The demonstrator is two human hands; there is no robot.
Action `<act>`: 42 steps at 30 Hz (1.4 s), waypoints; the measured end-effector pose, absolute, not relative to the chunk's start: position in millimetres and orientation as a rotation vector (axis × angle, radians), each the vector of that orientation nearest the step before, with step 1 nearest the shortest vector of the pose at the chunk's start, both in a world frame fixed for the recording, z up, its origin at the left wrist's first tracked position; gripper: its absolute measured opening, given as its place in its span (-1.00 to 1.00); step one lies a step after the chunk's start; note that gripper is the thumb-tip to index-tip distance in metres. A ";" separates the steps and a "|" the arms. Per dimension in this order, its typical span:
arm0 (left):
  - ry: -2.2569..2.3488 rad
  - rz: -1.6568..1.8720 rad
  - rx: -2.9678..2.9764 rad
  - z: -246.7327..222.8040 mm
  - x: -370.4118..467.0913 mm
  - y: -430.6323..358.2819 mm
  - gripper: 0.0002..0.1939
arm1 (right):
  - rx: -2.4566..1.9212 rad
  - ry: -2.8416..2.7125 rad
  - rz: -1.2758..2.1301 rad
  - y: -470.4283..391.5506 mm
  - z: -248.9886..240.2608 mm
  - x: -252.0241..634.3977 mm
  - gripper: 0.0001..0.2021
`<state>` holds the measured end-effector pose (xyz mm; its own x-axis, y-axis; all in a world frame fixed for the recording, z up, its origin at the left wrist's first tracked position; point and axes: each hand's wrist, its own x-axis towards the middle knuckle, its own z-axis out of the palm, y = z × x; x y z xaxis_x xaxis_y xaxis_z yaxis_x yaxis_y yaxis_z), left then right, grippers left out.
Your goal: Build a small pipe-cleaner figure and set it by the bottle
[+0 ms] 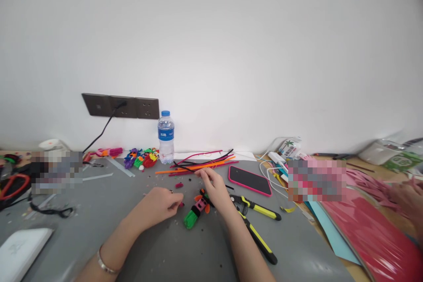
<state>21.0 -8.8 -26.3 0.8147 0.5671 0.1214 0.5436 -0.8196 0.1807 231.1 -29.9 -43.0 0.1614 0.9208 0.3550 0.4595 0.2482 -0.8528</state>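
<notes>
My left hand [158, 207] is closed just above the mat, thumb and fingers pinched at a small dark-pink fuzzy piece [181, 205]. My right hand [213, 185] reaches farther forward, its fingertips together on a black pipe cleaner [185, 167]. Between my hands lies a small pipe-cleaner figure [199, 205] with a green end, a pink and black middle and orange parts; my right hand partly covers its far end. Another short dark-pink piece [179, 185] rests on the mat. Pliers [259, 208] with yellow and black handles lie spread beside my right forearm.
Loose pipe cleaners [211, 163] lie ahead, near a water bottle [166, 139] and finished-looking fuzzy figures [140, 158]. To the right are a pink-cased phone [250, 180], a white cable and a red pack [373, 233]. Another person's hand [410, 196] shows at the right edge.
</notes>
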 end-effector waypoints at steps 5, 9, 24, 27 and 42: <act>0.865 0.267 2.774 -27.3 19.3 -7.5 -0.77 | -1.383 -1.441 0.562 -30.0 -43.2 231.7 -0.66; 0.929 0.277 2.698 -23.5 15.5 -5.9 -0.82 | -1.399 -1.435 0.559 -29.5 -43.8 232.8 -0.67; 1.316 0.636 2.355 -45.6 10.3 19.6 -0.83 | -1.461 -1.572 0.453 -28.6 -48.0 223.4 -0.79; 1.276 0.686 2.352 -53.3 17.1 18.7 -0.83 | -1.456 -1.585 0.447 -29.7 -46.1 220.2 -0.79; 1.139 0.905 2.296 -48.5 22.8 19.7 -0.84 | -1.415 -1.601 0.488 -30.0 -50.1 212.3 -0.83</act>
